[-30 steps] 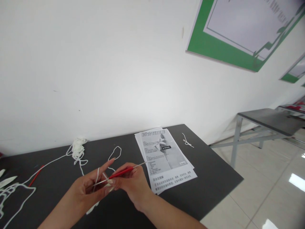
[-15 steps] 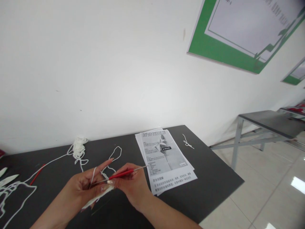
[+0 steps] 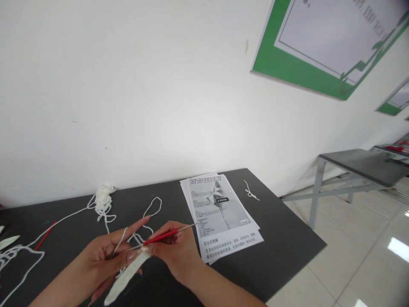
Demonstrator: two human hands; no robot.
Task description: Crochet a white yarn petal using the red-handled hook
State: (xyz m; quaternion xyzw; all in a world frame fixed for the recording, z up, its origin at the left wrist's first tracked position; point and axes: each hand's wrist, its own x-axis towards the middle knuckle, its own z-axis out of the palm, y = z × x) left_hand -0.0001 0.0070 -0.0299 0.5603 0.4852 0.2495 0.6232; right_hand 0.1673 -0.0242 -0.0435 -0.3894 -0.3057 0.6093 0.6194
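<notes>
My right hand (image 3: 177, 253) is closed on a red-handled crochet hook (image 3: 161, 236), whose metal tail points right toward the papers. My left hand (image 3: 107, 258) pinches a narrow white crocheted strip (image 3: 126, 275) that hangs down to the left, with its index finger stretched out and white yarn (image 3: 119, 243) running over it. The hook's tip meets the strip between both hands, above the black table (image 3: 281, 238).
Printed instruction sheets (image 3: 220, 215) lie right of my hands. A tangle of white yarn (image 3: 104, 198) sits near the wall, with strands trailing to the left edge. A red stick (image 3: 46, 234) lies at left, a short yarn scrap (image 3: 251, 189) at right. A grey metal table (image 3: 361, 164) stands beyond.
The white crocheted strip has come into view, hanging lower from my left hand. My left hand has dropped slightly and shifted left. The hook stays at much the same angle.
</notes>
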